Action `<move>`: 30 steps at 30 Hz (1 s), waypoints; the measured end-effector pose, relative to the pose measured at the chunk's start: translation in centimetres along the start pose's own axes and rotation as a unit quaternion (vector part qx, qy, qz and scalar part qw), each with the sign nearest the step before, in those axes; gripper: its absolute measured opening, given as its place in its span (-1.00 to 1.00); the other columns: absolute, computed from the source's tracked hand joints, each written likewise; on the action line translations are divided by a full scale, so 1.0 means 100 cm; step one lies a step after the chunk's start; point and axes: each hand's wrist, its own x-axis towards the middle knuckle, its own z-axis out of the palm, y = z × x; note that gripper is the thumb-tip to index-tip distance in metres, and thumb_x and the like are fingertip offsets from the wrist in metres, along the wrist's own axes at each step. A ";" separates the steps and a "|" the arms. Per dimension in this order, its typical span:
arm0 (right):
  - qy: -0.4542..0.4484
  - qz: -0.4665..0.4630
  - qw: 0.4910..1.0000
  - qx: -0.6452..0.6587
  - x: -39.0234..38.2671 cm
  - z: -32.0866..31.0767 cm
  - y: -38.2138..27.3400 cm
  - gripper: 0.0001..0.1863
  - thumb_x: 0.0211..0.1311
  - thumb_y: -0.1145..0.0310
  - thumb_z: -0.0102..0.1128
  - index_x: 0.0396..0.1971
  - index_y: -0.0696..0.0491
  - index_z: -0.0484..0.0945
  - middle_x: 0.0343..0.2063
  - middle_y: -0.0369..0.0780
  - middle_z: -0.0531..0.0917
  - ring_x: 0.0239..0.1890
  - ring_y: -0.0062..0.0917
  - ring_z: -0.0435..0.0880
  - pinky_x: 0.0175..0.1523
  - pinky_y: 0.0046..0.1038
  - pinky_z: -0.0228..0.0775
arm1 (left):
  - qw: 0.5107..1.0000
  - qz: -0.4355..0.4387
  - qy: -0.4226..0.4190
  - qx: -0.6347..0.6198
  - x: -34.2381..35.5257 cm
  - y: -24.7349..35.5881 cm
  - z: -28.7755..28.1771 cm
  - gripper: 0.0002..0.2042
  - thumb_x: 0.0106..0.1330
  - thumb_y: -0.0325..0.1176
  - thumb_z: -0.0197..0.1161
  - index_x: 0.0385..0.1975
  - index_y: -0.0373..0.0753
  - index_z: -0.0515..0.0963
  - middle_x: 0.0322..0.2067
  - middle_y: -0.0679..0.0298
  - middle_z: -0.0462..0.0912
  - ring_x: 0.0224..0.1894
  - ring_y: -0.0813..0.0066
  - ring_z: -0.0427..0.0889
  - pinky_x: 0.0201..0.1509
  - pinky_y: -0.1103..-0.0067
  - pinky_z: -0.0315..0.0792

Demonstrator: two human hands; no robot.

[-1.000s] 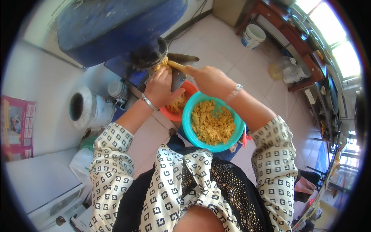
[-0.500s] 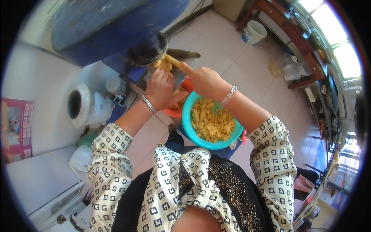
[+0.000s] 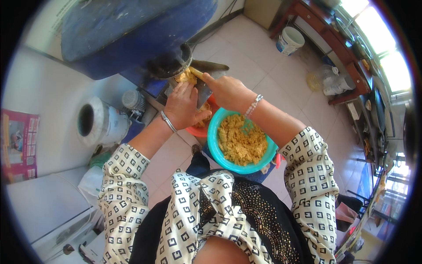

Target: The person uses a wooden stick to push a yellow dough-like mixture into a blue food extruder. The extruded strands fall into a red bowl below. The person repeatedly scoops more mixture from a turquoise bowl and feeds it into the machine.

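My left hand [image 3: 181, 105] reaches up to a clump of yellow dough-like mash [image 3: 186, 77] at the mouth of a machine. Its fingers lie stretched out along the clump's near side, thumb apart. From the right, my right hand [image 3: 226, 92] grips a pale wooden stick [image 3: 196, 72], whose far end meets the mash beside the round metal outlet [image 3: 181, 66]. Beneath my hands, an orange-red basin [image 3: 200, 131] holds more yellow pieces, partly hidden by the left hand. Near my body stands a turquoise basin [image 3: 212, 145] filled with crumbly yellow mash [image 3: 241, 141]; something green lies in it.
The large blue machine housing [image 3: 132, 35] fills the upper left. Left of it are a white bucket-like container [image 3: 101, 121] and a grey motor [image 3: 133, 101]. A white bucket [image 3: 290, 40] and plastic jugs [image 3: 323, 75] stand on the tiled floor by a dark red table [image 3: 327, 35].
Both hands stay at the outlet, with only a slight shift. The view has moved a little; the stick and the mash keep nearly the same place.
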 end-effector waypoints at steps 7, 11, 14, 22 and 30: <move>0.011 -0.029 0.999 -0.037 -0.020 -0.019 0.010 -0.39 0.18 0.43 0.16 0.28 0.13 0.31 -0.46 -0.04 0.69 -0.35 -0.14 0.73 -0.31 -0.20 0.56 | 1.000 0.022 -0.015 -0.006 -0.005 -0.011 0.008 -0.26 0.13 0.17 0.34 -0.08 -0.54 0.44 0.02 -0.21 0.52 0.14 -0.12 0.49 0.28 0.18 0.34; 0.050 -0.041 0.998 -0.027 -0.045 -0.031 0.010 -0.35 0.22 0.47 0.08 0.36 0.07 0.26 -0.56 -0.03 0.65 -0.45 -0.13 0.70 -0.37 -0.20 0.52 | 0.993 -0.060 -0.095 -0.026 0.013 -0.012 0.001 -0.22 0.15 0.16 0.34 0.00 -0.58 0.42 0.08 -0.25 0.50 0.20 -0.13 0.47 0.32 0.22 0.34; 0.051 -0.034 0.998 -0.030 -0.041 -0.024 0.004 -0.33 0.20 0.48 0.08 0.37 0.07 0.25 -0.56 -0.04 0.65 -0.46 -0.14 0.70 -0.39 -0.19 0.52 | 0.994 -0.048 -0.096 -0.013 0.016 -0.010 0.001 -0.22 0.15 0.13 0.35 0.03 -0.58 0.41 0.11 -0.28 0.49 0.25 -0.13 0.44 0.35 0.26 0.32; 0.035 -0.037 0.998 -0.044 -0.018 -0.003 0.002 -0.28 0.18 0.49 0.07 0.40 0.13 0.17 -0.53 -0.03 0.66 -0.45 -0.15 0.71 -0.37 -0.20 0.54 | 0.996 -0.083 -0.001 0.039 -0.009 -0.006 -0.002 -0.19 0.19 0.00 0.36 0.23 -0.57 0.27 0.23 -0.21 0.39 0.37 -0.12 0.28 0.46 0.24 0.15; 0.053 -0.038 0.998 -0.019 -0.032 -0.023 0.014 -0.31 0.17 0.50 0.10 0.37 0.10 0.24 -0.56 -0.04 0.65 -0.46 -0.15 0.71 -0.38 -0.20 0.53 | 0.995 -0.050 -0.038 0.073 0.007 -0.012 0.003 -0.15 0.15 0.27 0.28 -0.03 -0.64 0.50 0.04 -0.26 0.56 0.24 -0.10 0.46 0.35 0.29 0.32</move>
